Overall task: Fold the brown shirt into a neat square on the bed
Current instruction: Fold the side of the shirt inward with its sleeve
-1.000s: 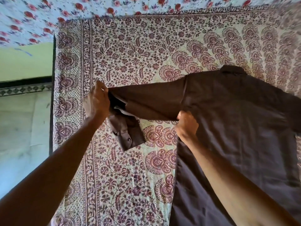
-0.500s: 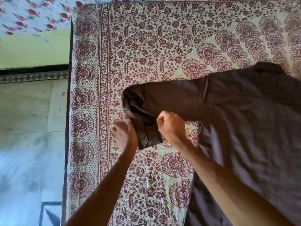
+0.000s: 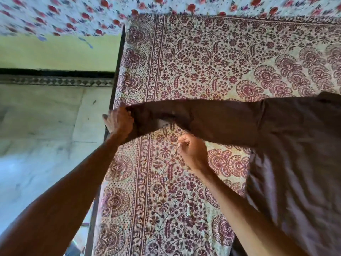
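The brown shirt [image 3: 295, 154] lies flat on the right side of the bed, collar toward the far side. Its left sleeve [image 3: 212, 119] stretches out straight to the left, reaching the bed's left edge. My left hand [image 3: 119, 122] is closed on the end of that sleeve, at the edge of the bed. My right hand [image 3: 191, 150] sits just below the middle of the sleeve, fingers curled, knuckles against the sleeve's lower edge. No cloth shows between its fingers. The shirt's right side runs out of view.
The bed is covered by a maroon-and-cream printed bedspread [image 3: 184, 61]. A floral sheet [image 3: 73, 13] lies along the far side. Left of the bed's dark frame edge [image 3: 116, 71] is a pale tiled floor [image 3: 46, 126] and a yellow wall.
The sleeve was doubled back with its cuff hanging down; now it is drawn out straight to the left. My left hand went to the sleeve's end. My right hand dropped below the sleeve.
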Demonstrator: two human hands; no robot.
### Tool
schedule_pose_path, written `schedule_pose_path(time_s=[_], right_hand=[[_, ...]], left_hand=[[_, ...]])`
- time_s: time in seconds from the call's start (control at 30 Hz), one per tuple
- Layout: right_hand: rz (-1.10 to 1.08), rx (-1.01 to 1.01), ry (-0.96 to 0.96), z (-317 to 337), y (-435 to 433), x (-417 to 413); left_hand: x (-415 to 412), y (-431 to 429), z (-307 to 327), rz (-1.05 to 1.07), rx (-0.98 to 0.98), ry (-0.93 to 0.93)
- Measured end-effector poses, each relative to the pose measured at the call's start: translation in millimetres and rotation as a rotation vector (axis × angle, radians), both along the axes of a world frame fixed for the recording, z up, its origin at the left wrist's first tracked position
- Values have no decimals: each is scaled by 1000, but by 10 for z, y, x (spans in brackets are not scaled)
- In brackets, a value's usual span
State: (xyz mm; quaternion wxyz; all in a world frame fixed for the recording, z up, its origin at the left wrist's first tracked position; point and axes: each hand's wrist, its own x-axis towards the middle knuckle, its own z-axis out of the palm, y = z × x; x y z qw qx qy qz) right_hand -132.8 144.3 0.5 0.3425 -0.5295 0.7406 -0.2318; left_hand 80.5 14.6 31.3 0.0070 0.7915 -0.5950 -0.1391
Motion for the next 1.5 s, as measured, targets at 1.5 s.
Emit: schedule_pose_path(time_s=[1.5], right_hand=[[-11, 119, 708, -788, -375, -2940]], left_hand=[[-3007, 505, -1129, -455, -117, 68]])
